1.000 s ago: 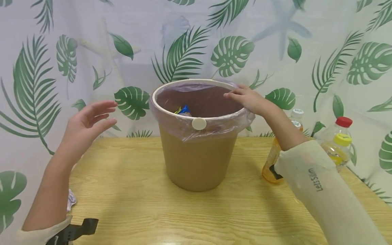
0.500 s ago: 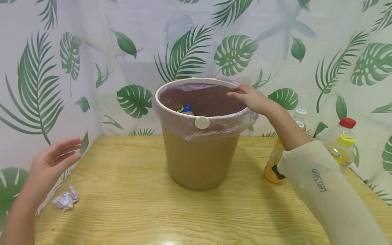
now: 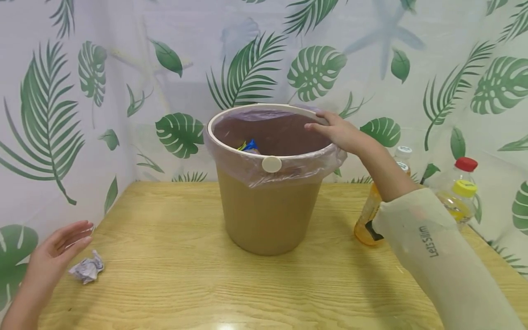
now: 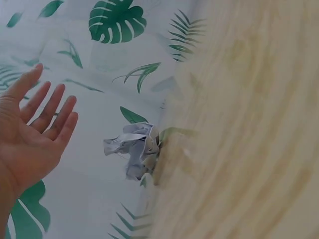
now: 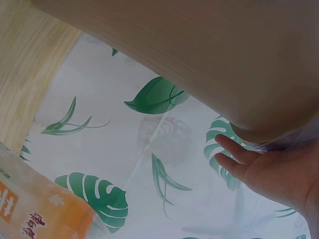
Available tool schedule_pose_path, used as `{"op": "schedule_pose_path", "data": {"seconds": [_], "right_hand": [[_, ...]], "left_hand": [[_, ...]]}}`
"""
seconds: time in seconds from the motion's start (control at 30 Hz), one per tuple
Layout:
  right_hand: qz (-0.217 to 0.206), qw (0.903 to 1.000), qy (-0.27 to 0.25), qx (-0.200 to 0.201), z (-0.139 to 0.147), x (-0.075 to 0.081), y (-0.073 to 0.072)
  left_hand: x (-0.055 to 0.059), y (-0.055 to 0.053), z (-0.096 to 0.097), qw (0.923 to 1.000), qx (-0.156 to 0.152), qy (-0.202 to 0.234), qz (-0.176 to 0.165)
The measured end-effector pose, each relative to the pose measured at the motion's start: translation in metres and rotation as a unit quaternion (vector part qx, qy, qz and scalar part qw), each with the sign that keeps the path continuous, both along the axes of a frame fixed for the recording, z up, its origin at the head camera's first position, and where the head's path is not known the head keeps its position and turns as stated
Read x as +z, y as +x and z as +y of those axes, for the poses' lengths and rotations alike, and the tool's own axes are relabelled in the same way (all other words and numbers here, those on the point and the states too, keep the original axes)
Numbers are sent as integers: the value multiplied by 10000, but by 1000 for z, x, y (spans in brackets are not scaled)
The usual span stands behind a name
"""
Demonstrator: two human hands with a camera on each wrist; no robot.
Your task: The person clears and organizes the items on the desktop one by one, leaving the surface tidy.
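Note:
A tan trash bin (image 3: 268,215), its rim covered by a translucent purple liner, stands upright on the table. My right hand (image 3: 340,133) holds the right side of its rim, thumb over the inside; in the right wrist view, fingers (image 5: 234,159) of that hand show along the outside. At the table's left side lies a crumpled paper ball (image 3: 88,268). Just left of the paper, my left hand (image 3: 53,252) hovers with loosely extended fingers, apart from it and holding nothing. The left wrist view shows the bare palm with the paper ball (image 4: 137,149) beyond the fingertips.
Blue and yellow-green wrapping (image 3: 250,145) lies inside the bin. Behind my right forearm stand several plastic bottles, among them an orange one (image 3: 367,220), one with a red cap (image 3: 466,164) and one with a yellow cap (image 3: 464,188). A leaf-patterned curtain (image 3: 189,55) surrounds the wooden table (image 3: 177,284).
My left hand has moved left and down from beside the bin to the paper ball, which has come into fuller view. The right hand stays on the rim.

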State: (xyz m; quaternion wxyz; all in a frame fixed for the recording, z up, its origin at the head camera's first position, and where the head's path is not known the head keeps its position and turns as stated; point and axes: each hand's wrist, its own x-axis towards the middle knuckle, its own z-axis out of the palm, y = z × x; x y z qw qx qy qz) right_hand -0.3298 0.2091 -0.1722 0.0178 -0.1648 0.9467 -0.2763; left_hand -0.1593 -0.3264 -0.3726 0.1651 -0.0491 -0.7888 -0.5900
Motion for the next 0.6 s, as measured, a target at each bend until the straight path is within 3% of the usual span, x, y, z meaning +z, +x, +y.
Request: {"op": "schedule_pose_path", "data": {"seconds": [0.1,0.23,0.4,0.47,0.6], "right_hand": [[-44,10000,-40,-22,0,0,1],[-43,10000,-46,-13,0,1,2],[45,10000,8,16,0,1,1],[54,10000,1,24,0,1,0],[41,10000,-26,39,-1,0,0]], "left_hand": [[-14,-2,-10,9997,205,24,-154],[-29,0,-16,9967,521,-544,-313],[-45,3,-19,9910,738,-1101,-205],[-48,5,-21,9877,766,-1310,-372],[-50,7,-24,9797,700,-1563,-1044]]}}
